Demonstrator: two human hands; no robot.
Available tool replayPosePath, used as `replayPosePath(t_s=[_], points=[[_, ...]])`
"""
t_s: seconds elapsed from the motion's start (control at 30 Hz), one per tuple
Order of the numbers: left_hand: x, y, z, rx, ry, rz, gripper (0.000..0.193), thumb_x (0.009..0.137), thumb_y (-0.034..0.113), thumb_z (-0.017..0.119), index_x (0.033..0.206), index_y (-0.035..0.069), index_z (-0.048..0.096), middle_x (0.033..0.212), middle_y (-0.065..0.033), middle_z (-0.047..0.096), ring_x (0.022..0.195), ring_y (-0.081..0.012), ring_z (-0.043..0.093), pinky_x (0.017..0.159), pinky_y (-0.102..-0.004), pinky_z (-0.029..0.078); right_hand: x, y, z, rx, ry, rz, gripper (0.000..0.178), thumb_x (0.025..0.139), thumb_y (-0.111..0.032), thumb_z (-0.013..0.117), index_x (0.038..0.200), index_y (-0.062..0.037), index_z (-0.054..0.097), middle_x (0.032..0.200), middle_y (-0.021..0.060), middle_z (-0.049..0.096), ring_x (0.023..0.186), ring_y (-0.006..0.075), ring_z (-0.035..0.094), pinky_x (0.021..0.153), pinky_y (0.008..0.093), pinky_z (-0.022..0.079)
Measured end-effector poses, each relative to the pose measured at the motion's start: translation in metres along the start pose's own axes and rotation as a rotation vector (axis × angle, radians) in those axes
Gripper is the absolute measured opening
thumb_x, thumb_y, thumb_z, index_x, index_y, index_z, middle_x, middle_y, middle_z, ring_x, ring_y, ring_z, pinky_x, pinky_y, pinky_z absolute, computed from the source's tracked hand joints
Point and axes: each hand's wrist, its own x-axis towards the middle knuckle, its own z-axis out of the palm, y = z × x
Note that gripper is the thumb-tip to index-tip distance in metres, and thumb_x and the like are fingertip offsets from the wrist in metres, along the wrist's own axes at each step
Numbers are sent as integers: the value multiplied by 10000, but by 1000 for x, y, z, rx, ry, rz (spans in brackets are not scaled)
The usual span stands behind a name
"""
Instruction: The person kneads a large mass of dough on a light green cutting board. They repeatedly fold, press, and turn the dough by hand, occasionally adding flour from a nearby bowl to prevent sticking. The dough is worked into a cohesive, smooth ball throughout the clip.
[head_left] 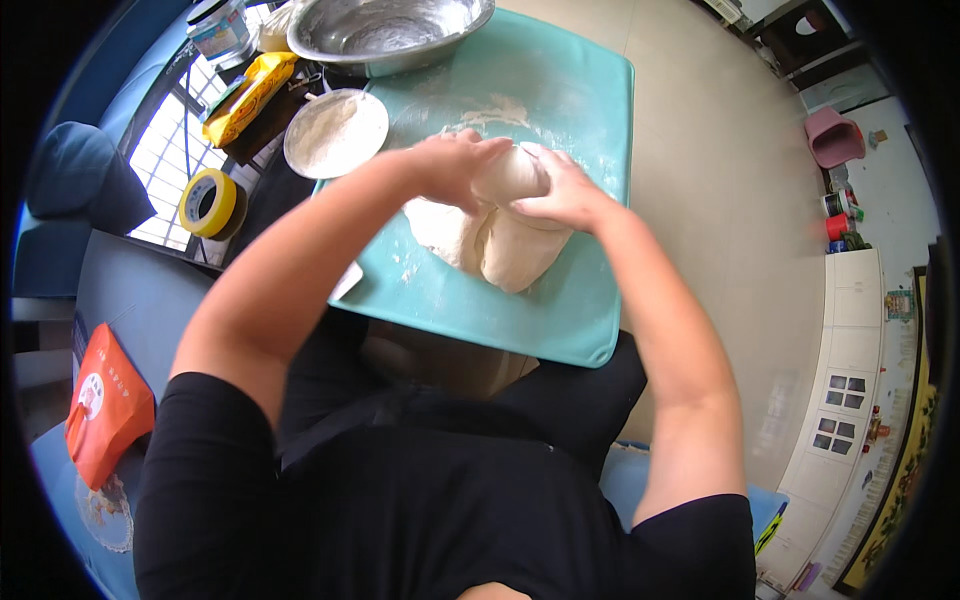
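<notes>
Head cam: L hand (455, 172) & R hand (570, 190) grip dough (522, 250) at far end on teal board (590, 325), fingers curled either side, prob. for even hold, flour bowl (292, 152) nearby, prob. for reach.

I see dough (520, 255) on the table (590, 310), person (430, 500) at its near edge. Their sides: basin (400, 62) at far-left corner, flour bowl (379, 107) at left edge, tape roll (190, 206), packet (250, 100) beyond; cabinets (852, 340) well right.
</notes>
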Motion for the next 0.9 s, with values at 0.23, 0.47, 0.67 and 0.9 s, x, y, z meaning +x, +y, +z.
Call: replayPosePath(t_s=[0.23, 0.47, 0.67, 0.9], points=[[-51, 49, 36, 156, 296, -75, 1064, 494, 527, 828, 1394, 193, 371, 1376, -147, 411, 1287, -346, 374, 1024, -512, 314, -66, -43, 31, -311, 184, -11, 1068, 543, -517, 826, 1406, -117, 341, 1357, 158, 391, 1304, 340, 298, 1097, 455, 220], [-100, 34, 92, 313, 605, 175, 835, 542, 523, 763, 1274, 215, 505, 1251, -119, 505, 1170, -329, 460, 960, -597, 318, -99, -26, 98, -410, 468, -272, 1134, 520, -570, 795, 1409, -96, 274, 1409, 208, 281, 1325, 427, 224, 1076, 594, 155], [-16, -4, 66, 260, 616, 141, 767, 633, 556, 700, 1270, 178, 500, 1192, -121, 540, 1096, -312, 512, 923, -485, 373, -13, 25, 67, -364, 381, -247, 1001, 623, -495, 739, 1438, -148, 273, 1339, 150, 398, 1227, 353, 375, 1034, 508, 260], [58, -34, 45, 175, 508, -45, 812, 609, 526, 770, 1274, 171, 470, 1093, -113, 592, 1042, -295, 584, 881, -411, 447, 65, 46, 26, -373, 182, -37, 947, 653, -545, 737, 1401, -134, 328, 1287, 127, 495, 1151, 314, 506, 961, 407, 431]])
